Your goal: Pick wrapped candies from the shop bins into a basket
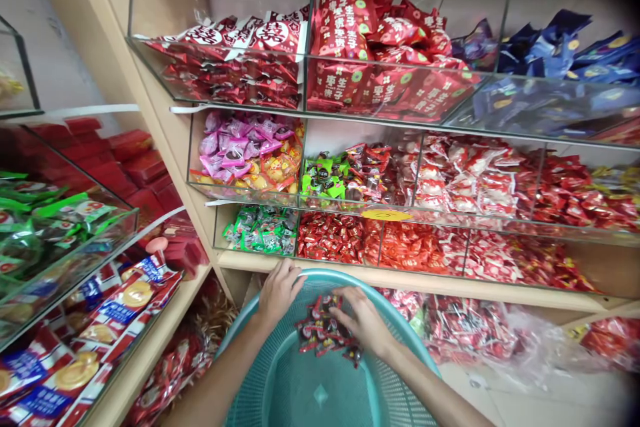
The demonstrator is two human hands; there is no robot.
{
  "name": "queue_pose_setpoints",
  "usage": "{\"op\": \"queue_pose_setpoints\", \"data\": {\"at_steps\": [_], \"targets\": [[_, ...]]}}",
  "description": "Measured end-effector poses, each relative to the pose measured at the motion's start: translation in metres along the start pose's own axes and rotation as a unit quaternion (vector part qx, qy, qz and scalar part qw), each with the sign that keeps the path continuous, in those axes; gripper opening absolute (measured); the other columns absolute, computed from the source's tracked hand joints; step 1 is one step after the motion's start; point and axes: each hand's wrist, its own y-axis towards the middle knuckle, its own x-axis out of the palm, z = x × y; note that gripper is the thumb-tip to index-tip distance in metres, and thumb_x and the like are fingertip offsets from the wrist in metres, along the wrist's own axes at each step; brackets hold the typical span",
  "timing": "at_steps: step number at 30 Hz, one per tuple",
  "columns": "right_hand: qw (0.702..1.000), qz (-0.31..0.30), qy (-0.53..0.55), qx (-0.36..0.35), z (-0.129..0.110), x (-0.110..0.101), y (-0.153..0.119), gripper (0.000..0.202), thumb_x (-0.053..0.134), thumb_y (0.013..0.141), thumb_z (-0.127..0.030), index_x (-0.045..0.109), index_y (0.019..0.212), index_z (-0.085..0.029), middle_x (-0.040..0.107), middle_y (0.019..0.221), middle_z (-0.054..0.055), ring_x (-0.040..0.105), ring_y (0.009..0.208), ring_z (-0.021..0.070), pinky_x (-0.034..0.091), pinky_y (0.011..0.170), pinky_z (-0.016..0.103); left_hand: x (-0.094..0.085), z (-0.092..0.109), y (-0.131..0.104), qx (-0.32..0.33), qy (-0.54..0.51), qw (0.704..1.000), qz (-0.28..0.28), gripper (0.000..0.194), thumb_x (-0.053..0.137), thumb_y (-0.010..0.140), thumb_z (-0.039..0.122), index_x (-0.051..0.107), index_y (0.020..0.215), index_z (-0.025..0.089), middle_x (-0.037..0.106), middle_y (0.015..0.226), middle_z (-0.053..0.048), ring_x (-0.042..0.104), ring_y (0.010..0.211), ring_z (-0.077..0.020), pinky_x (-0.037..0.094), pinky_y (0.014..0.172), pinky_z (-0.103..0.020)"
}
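A large teal plastic basket (295,383) with perforated sides stands below the shelves. My left hand (279,291) is closed over its far rim, left of the middle. Inside the basket lies a small heap of dark red and black wrapped candies (320,333). My right hand (364,321) reaches in from the right, fingers and thumb curved round the right side of the heap. Part of the candies is hidden under the fingers.
Glass-fronted shelf bins hold red packets (345,27), blue packets (565,53), purple candies (235,147) and green-wrapped candies (260,230). A yellow label (386,214) sits on a shelf edge. Bagged candies (470,327) lie on the floor at right. Cookie packs (115,307) fill the left shelf.
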Motion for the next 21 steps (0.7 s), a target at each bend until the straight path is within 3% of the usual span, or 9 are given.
{"op": "queue_pose_setpoints", "data": {"at_steps": [4,7,14,18,21], "targets": [[0.999,-0.011,-0.044,0.005,0.007,0.018,-0.006,0.013,0.051,0.089,-0.024,0.058,0.099,-0.02,0.062,0.1,0.006,0.053,0.097,0.0232,0.043,0.087,0.037,-0.001,0.001,0.0,-0.003,0.007,1.0,-0.005,0.023,0.041,0.092,0.033,0.058,0.09,0.019,0.053,0.089,-0.004,0.053,0.088,-0.018,0.045,0.078,-0.03],[0.997,-0.015,-0.071,-0.004,0.006,0.026,-0.01,0.015,0.05,0.088,-0.02,0.058,0.1,-0.019,0.059,0.109,0.007,0.051,0.102,0.0236,0.042,0.09,0.037,-0.001,0.002,0.0,-0.005,0.002,1.0,-0.005,0.022,0.04,0.092,0.033,0.058,0.091,0.019,0.052,0.089,-0.004,0.053,0.089,-0.0181,0.045,0.079,-0.031],[0.998,0.024,-0.049,-0.005,0.006,0.023,-0.013,0.012,0.048,0.09,-0.021,0.058,0.096,-0.021,0.058,0.107,0.006,0.052,0.099,0.0222,0.044,0.088,0.036,-0.002,0.001,0.001,-0.011,-0.015,1.0,-0.012,0.023,0.04,0.092,0.034,0.058,0.09,0.019,0.052,0.091,-0.005,0.053,0.089,-0.0194,0.046,0.078,-0.032],[0.996,0.07,-0.021,-0.042,-0.008,0.002,-0.008,0.014,0.044,0.092,-0.02,0.056,0.1,-0.021,0.059,0.105,0.006,0.053,0.1,0.0211,0.045,0.088,0.036,-0.001,-0.001,0.003,-0.012,-0.024,0.999,-0.02,0.024,0.038,0.093,0.031,0.058,0.09,0.019,0.052,0.089,-0.006,0.054,0.089,-0.0196,0.046,0.078,-0.032],[0.988,0.11,-0.015,-0.108,-0.037,-0.039,0.007,0.019,0.044,0.092,-0.02,0.053,0.109,-0.022,0.059,0.106,0.006,0.053,0.1,0.02,0.044,0.088,0.035,0.001,-0.002,0.004,-0.015,-0.034,0.999,-0.018,0.023,0.039,0.093,0.03,0.058,0.088,0.018,0.052,0.089,-0.006,0.054,0.089,-0.0197,0.046,0.078,-0.032]]}}
